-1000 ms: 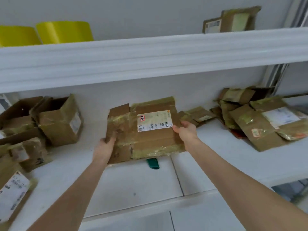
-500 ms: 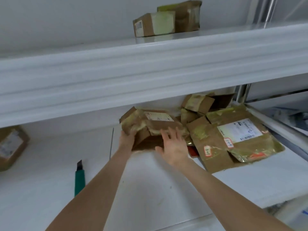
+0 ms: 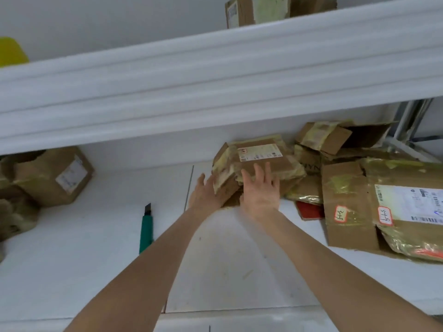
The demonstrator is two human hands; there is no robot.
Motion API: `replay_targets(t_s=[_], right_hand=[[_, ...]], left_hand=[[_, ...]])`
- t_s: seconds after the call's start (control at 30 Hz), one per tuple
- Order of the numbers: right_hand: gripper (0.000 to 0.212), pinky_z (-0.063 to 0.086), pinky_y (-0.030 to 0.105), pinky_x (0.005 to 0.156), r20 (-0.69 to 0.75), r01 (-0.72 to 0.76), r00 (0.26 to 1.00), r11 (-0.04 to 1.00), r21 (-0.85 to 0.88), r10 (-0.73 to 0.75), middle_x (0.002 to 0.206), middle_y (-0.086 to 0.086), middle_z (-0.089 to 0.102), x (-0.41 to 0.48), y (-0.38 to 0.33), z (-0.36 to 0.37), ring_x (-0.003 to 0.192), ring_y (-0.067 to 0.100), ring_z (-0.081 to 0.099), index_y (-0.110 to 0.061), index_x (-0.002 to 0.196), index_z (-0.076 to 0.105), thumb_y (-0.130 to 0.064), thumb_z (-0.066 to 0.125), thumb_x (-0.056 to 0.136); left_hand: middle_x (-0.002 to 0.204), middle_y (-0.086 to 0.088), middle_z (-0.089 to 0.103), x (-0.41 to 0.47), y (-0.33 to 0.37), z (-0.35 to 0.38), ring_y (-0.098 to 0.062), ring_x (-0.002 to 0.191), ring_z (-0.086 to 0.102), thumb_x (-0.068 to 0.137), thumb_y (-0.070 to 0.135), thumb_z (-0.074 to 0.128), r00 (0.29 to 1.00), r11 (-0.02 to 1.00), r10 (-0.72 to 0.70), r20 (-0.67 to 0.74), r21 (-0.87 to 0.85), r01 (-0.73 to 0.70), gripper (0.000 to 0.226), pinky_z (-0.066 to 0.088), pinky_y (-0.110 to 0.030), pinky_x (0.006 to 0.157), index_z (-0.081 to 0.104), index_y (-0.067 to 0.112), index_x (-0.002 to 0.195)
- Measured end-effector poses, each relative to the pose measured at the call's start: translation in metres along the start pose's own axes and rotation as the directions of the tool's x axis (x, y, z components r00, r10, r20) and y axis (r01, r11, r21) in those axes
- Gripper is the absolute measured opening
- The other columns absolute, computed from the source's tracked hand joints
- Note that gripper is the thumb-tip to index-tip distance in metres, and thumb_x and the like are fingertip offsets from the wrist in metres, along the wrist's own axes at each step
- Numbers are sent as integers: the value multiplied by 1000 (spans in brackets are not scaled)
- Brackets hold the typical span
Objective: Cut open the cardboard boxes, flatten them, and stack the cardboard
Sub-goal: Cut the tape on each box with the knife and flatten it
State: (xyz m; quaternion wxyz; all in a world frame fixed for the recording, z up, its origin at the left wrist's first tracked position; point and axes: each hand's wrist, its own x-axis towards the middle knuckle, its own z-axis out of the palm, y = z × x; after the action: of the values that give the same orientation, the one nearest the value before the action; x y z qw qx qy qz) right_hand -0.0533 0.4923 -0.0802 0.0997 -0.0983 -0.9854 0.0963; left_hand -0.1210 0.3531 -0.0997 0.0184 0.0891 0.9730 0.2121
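Stacking is in hand: the left hand [image 3: 205, 190] and right hand [image 3: 260, 189] press straight-fingered against the flattened box [image 3: 261, 161]. Next probably calls for the knife [image 3: 146, 227] lying left of them.

Left forearm [image 3: 148, 271]: bare and slim, skin showing from the frame's lower edge to the wrist.
Right forearm [image 3: 335, 264]: bare along its whole visible length.
Left hand [image 3: 205, 194]: bare skin to the fingertips.
Right hand [image 3: 261, 195]: bare; knuckles show faintly on its back.
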Motion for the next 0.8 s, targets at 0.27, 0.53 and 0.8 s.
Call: replay_targets(t_s=[0.27, 0.53, 0.8], right_hand=[[65, 7, 51, 118, 39, 146, 989, 989, -7, -145, 158, 13, 9, -6, -107, 15, 146, 37, 1, -24, 148, 19, -33, 51, 92], [64, 6, 45, 120, 65, 259, 963, 965, 48, -262, 159, 11, 9, -20, -278, 49, 148, 35, -5, -21, 149, 22, -33, 52, 94], [58, 12, 42, 119, 118, 221, 964, 964, 150, -239, 158, 10, 14, -45, -459, 98, 148, 33, -1, -23, 150, 24, -37, 45, 97]], left_hand=[[160, -7, 2, -53, -79, -63, -30, 139, 31, 92, 28, 52, 998, 980, 5, -66, 197, 8, 69, 37, -39, 105, 17, 16, 152], [159, -8, 6, -85, -223, -135, -29, 139, 30, 92, 28, 54, 990, 975, -51, -130, 207, 77, 69, 36, -39, 106, 20, 16, 151], [156, -9, 17, -108, -367, -211, -27, 136, 35, 92, 23, 54, 955, 975, 120, -270, 212, -63, 61, 40, -38, 103, 29, 17, 147]])
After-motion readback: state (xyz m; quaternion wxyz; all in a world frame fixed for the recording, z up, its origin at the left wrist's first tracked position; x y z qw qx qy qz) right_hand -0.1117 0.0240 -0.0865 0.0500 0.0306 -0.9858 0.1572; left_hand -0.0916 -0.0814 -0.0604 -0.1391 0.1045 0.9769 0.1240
